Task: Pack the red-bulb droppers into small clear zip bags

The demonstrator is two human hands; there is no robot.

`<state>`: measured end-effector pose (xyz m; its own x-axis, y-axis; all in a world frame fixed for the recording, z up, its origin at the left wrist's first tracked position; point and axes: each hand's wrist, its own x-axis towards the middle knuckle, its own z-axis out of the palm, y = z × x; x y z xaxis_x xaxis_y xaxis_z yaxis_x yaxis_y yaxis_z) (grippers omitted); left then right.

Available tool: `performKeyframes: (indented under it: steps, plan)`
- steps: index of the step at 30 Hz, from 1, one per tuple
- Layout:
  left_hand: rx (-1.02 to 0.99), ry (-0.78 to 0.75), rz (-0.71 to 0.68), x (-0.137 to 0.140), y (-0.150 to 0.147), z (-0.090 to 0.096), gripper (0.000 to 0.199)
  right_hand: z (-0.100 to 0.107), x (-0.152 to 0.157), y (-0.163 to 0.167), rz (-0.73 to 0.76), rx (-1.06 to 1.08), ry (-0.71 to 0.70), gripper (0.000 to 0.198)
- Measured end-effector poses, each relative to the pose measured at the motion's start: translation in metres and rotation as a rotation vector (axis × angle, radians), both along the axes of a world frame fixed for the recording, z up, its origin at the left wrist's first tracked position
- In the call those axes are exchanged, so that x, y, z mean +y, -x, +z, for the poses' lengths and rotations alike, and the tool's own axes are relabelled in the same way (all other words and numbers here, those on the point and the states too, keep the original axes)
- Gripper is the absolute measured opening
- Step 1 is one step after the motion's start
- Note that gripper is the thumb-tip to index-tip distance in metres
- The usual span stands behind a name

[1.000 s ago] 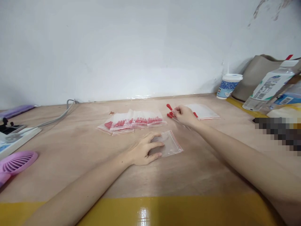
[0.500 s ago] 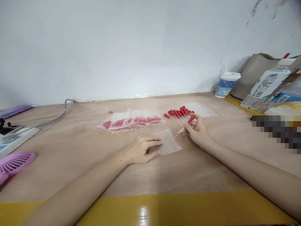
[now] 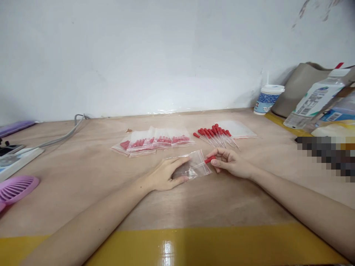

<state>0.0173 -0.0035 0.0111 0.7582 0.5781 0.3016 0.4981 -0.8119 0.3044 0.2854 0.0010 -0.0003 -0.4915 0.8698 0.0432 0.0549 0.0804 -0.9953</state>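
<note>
The left hand (image 3: 166, 174) rested, fingers spread, on the bag (image 3: 196, 161) while the right hand (image 3: 229, 162) pinched a dropper (image 3: 210, 159), apparently mid-insertion, calling for a straight leftward push

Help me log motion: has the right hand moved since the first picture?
Yes, toward the viewer. Judged against the cup, which stayed put, the right hand has come from over the droppers to the mouth of the bag.
</note>
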Motion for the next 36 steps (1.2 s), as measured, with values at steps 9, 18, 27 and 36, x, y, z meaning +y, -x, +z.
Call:
performKeyframes:
  steps: [9,18,27,36]
  plan:
    - [-0.017,0.033,-0.058,0.000,0.003,0.004,0.046,0.001,0.012,-0.007,0.215,-0.155,0.049,0.032]
    - [0.039,0.045,-0.143,0.000,0.004,0.010,0.043,0.001,0.008,0.004,0.120,-0.259,-0.264,0.028]
    - [0.070,0.056,-0.143,0.001,0.004,0.008,0.045,0.004,0.003,0.010,-0.061,-0.256,-0.012,0.036]
    - [0.068,0.044,-0.126,0.001,0.004,0.007,0.045,0.019,-0.014,0.013,-0.080,-0.252,0.175,0.035]
